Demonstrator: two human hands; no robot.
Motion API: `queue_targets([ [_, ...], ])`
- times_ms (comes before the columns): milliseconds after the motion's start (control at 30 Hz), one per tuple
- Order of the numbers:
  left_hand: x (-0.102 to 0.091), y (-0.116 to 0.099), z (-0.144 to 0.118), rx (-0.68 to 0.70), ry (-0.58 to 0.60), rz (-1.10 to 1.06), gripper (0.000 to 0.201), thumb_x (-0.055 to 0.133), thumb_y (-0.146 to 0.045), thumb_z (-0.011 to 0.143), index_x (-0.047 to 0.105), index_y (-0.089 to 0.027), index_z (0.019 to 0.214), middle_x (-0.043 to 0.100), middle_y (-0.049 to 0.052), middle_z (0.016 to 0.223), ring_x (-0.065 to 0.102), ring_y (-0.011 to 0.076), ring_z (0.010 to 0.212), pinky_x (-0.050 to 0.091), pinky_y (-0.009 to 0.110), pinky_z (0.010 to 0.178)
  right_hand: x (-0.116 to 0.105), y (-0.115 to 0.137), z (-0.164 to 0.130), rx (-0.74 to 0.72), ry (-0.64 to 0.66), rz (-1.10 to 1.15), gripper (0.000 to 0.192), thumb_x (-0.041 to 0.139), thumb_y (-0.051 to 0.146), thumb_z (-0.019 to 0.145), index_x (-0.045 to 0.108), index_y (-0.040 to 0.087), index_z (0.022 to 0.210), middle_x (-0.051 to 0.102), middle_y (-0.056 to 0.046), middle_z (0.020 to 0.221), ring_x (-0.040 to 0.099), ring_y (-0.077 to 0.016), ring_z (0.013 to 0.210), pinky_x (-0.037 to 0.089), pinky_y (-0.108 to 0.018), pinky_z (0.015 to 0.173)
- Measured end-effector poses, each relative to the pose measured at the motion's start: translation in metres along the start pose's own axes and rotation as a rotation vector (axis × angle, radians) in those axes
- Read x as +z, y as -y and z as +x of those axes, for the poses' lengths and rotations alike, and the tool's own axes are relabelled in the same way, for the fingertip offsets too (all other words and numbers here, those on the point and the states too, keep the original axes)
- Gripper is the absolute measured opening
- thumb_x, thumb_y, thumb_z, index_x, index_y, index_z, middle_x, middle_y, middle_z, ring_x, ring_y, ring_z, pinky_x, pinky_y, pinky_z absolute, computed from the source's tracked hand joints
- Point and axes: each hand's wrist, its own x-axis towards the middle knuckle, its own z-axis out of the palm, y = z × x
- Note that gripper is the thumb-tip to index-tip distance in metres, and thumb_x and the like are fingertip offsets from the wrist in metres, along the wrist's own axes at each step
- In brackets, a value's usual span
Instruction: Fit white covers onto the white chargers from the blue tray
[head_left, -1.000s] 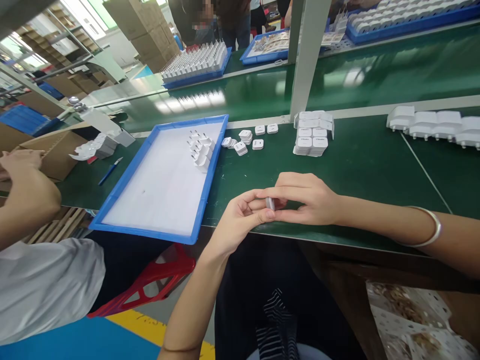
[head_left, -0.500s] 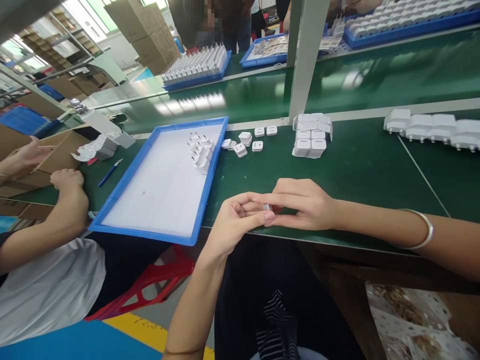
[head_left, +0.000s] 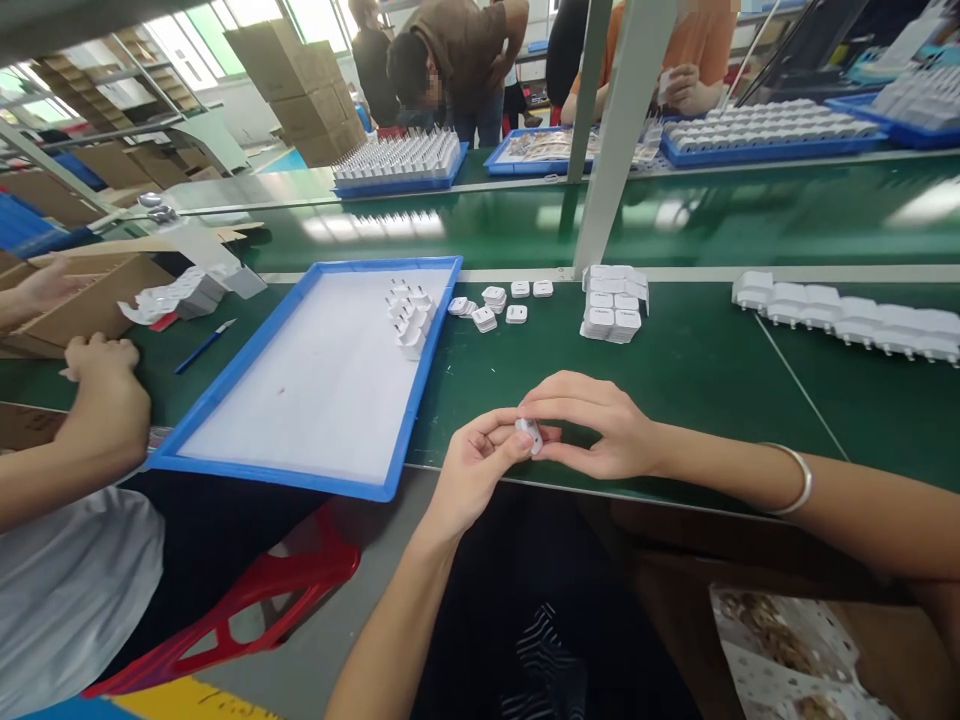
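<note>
Head view showed both of the person's hands meeting at lower centre of the frame, over the near edge of the dark green worktop (head_left: 697,370). The left hand (head_left: 476,470) and the right hand (head_left: 600,425) together pinched a small white plastic plug piece (head_left: 529,433), each grip closed on it with fingertips touching. A silver bangle (head_left: 796,480) sat on the right wrist. Left of centre lay a shallow blue plastic tray with a white liner (head_left: 300,475), holding a small cluster of white plug adapters (head_left: 409,312) near its upper right corner. Just right of the tray, loose small white square caps (head_left: 495,302) lay on the worktop, and beside them a stack of flat white square parts (head_left: 613,305). At right of the frame ran a row of white charger bodies (head_left: 847,312). At left, a co-worker's fist (head_left: 101,360) rested near a blue pen (head_left: 204,346) and an open brown cardboard box (head_left: 90,300).
</note>
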Motion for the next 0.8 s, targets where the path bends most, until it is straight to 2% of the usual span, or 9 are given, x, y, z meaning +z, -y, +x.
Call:
queue_targets([
  [167, 0.001, 0.002, -0.001, 0.033, -0.04, -0.048, 0.036, 0.082, -0.039, 0.08, 0.072, -0.014, 0.105, 0.081, 0.01, 0.095, 0.077, 0.0267, 0.095, 0.059, 0.039, 0.093, 0.008, 0.004, 0.001, 0.032, -0.046, 0.057, 0.033, 0.074, 0.016, 0.087, 0.064, 0.015, 0.119, 0.075, -0.012, 0.099, 0.07, -0.0209, 0.091, 0.06, -0.039, 0.081],
  [367, -0.006, 0.0, -0.003, -0.044, -0.004, -0.054, 0.035, 0.082, -0.036, 0.079, 0.073, -0.012, 0.103, 0.08, 0.013, 0.101, 0.076, 0.0267, 0.102, 0.056, 0.038, 0.101, 0.01, 0.004, -0.002, 0.094, -0.085, 0.073, 0.032, 0.073, 0.014, 0.085, 0.064, 0.017, 0.115, 0.074, -0.011, 0.098, 0.067, -0.0194, 0.087, 0.058, -0.029, 0.061],
  [600, -0.009, 0.003, -0.002, -0.057, 0.014, -0.052, 0.03, 0.083, -0.031, 0.08, 0.075, -0.013, 0.103, 0.081, 0.011, 0.1, 0.077, 0.0249, 0.099, 0.056, 0.035, 0.099, 0.01, 0.002, -0.003, 0.067, -0.087, 0.043, 0.032, 0.074, 0.017, 0.086, 0.064, 0.018, 0.116, 0.075, -0.011, 0.096, 0.068, -0.0197, 0.085, 0.06, -0.033, 0.067],
  [800, -0.011, 0.0, 0.0, -0.097, 0.04, -0.017, 0.035, 0.084, -0.036, 0.078, 0.075, -0.013, 0.103, 0.081, 0.013, 0.099, 0.077, 0.0278, 0.1, 0.056, 0.039, 0.101, 0.009, 0.003, -0.001, 0.038, -0.078, 0.033, 0.031, 0.072, 0.018, 0.087, 0.062, 0.018, 0.116, 0.074, -0.01, 0.095, 0.069, -0.0199, 0.085, 0.061, -0.035, 0.073],
])
